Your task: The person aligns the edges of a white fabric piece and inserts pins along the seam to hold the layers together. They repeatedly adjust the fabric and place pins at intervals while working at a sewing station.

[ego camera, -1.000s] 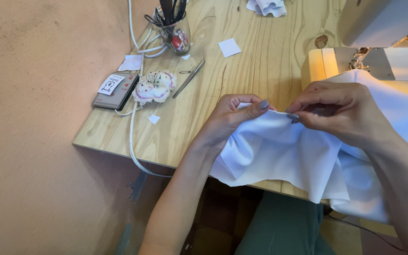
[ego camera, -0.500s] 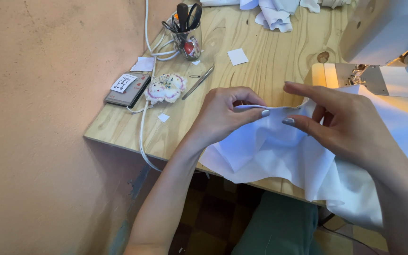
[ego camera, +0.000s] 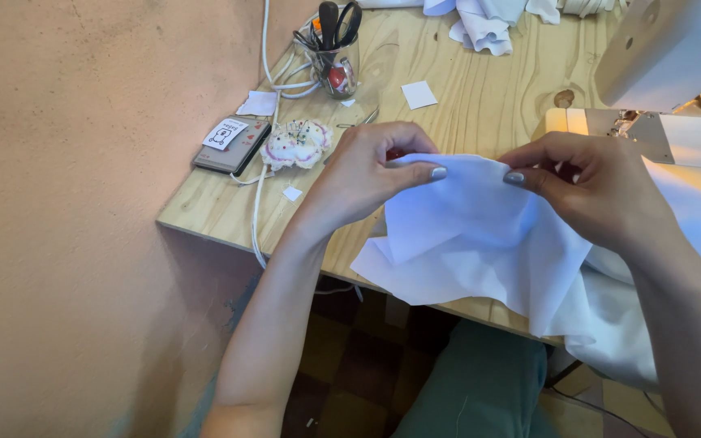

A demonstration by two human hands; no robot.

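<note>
The left hand (ego camera: pixel 371 170) pinches the top edge of a white fabric (ego camera: pixel 464 235) between thumb and curled fingers, the thumb lying flat along the fold and pointing toward 3 o'clock. The right hand (ego camera: pixel 590 191) grips the same edge just to the right, at 3 o'clock from the left hand, its thumb tip pointing back toward 9 o'clock; the two thumbs are near one another but apart, with a short stretch of the folded edge held taut between them. Both hands are closed on the cloth.

The fabric hangs from this held edge toward 6 o'clock, spreading over the front edge of the wooden table (ego camera: pixel 464 105) and dropping past it toward the person's lap, where a green garment (ego camera: pixel 488 389) shows. More of the cloth runs under the right wrist toward 4 o'clock and up toward the sewing machine (ego camera: pixel 675 57), which stands at 2 o'clock from the hands with its lit bed just beyond the right knuckles.

At 10 o'clock from the left hand, just beside its knuckles, lies a flower-shaped pincushion (ego camera: pixel 300 144) stuck with pins. Farther toward 9 o'clock sits a dark flat case (ego camera: pixel 233 146) with a white label. At 11 o'clock stands a glass jar (ego camera: pixel 336 65) holding scissors, with white cord (ego camera: pixel 263 195) looped around it and trailing off the table's edge. A small white paper square (ego camera: pixel 419 94) lies at 12 o'clock, and crumpled white scraps (ego camera: pixel 484 20) rest at the table's far edge.
</note>
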